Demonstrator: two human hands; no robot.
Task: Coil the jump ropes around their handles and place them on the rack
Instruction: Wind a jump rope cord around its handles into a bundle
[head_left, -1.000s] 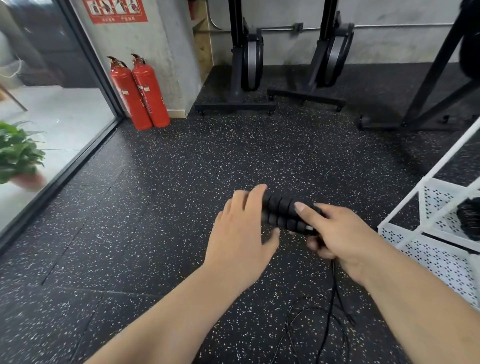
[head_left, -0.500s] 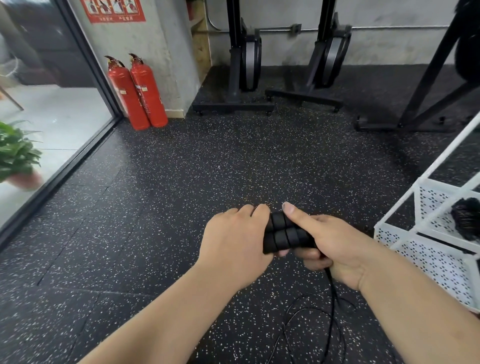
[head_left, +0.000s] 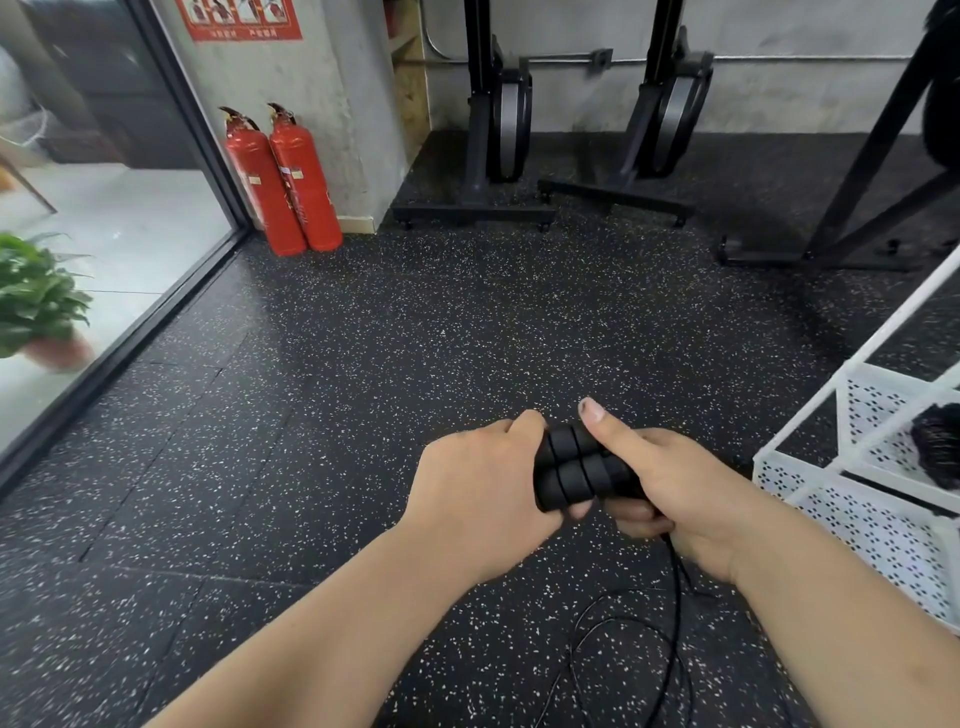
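**Black jump rope (head_left: 576, 483): handles paired, cord uncoiled**

Speckled black rubber floor (head_left: 415, 338) lies open ahead; a white perforated metal rack (head_left: 857, 525) stands near on the right. The left hand (head_left: 478, 499) and right hand (head_left: 675, 493) clamp two ribbed foam handles (head_left: 566, 447) side by side. The thin cord (head_left: 670, 623) hangs loose to the floor; winding probably comes next.

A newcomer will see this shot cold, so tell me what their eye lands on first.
Front and centre, the left hand and right hand grip two black ribbed handles side by side, their thin rope trailing to the speckled floor. Next come two red fire extinguishers at the grey pillar, back left, and the white perforated rack at the right edge.
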